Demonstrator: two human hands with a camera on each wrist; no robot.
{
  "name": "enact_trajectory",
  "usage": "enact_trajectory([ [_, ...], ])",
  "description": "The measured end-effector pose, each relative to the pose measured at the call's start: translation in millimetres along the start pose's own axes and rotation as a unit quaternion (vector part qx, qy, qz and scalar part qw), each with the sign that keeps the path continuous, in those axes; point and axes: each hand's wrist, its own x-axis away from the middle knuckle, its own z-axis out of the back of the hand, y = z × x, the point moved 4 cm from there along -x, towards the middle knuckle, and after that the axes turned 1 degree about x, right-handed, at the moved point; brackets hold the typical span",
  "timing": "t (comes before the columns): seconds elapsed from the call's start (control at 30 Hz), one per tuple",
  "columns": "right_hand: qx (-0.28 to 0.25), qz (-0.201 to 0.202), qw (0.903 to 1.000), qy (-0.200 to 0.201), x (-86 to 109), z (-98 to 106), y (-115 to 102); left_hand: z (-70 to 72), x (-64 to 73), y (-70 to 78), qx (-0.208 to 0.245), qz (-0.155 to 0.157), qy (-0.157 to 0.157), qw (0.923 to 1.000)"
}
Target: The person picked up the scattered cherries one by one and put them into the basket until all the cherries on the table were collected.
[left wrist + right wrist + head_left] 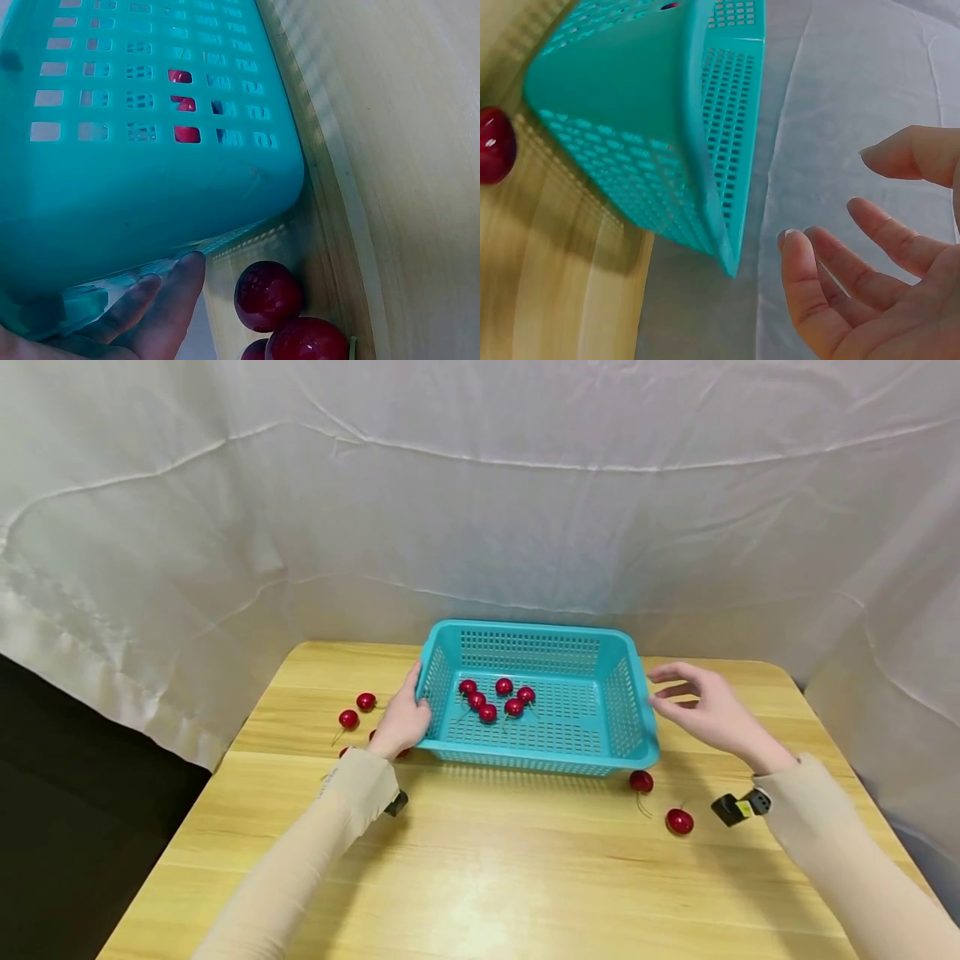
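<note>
A turquoise perforated plastic basket [540, 760] is at the far side of the wooden table, with several red cherries [513, 707] with thin stems inside it. At its left end my left hand [403, 722] grips the rim, thumb at the top edge and fingers [176, 304] along the outer end wall. My right hand [701, 703] is beside the right end, fingers loosely bent and spread; the right wrist view shows a gap between its fingertips and the basket wall [615, 82]. It holds nothing.
Several loose cherries [348, 719] lie left of the basket, some partly hidden by the left hand and sleeve. Two more, one cherry [641, 782] by the near right corner and another cherry [679, 821] closer, lie on the table [510, 860]. A pale curtain [525, 527] hangs behind.
</note>
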Motion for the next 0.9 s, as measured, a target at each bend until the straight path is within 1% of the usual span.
enact_trajectory([
  [0.2,0.011,0.018,0.9995,0.022,23.2,8,11,-1.6,1.1,0.3,-0.003,0.007,0.0,1.0],
  [0.33,0.02,0.021,0.9991,0.03,38.2,10,22,-3.4,1.3,-0.3,-0.007,0.001,0.004,1.0],
  [0.53,0.06,0.009,0.9979,0.022,59.0,4,36,-6.5,1.4,-4.8,-0.002,0.005,-0.001,1.0],
  [0.67,0.073,0.013,0.9973,0.003,66.9,-4,41,-5.8,0.0,-4.6,-0.003,-0.007,-0.002,1.0],
  [0.77,0.076,0.014,0.9966,-0.027,69.1,-12,46,-3.3,-1.0,-3.3,-0.004,-0.014,0.001,0.9999],
  [0.9,0.076,0.013,0.9951,-0.062,72.1,-21,51,-0.9,-1.8,-2.9,-0.007,-0.014,0.003,0.9999],
])
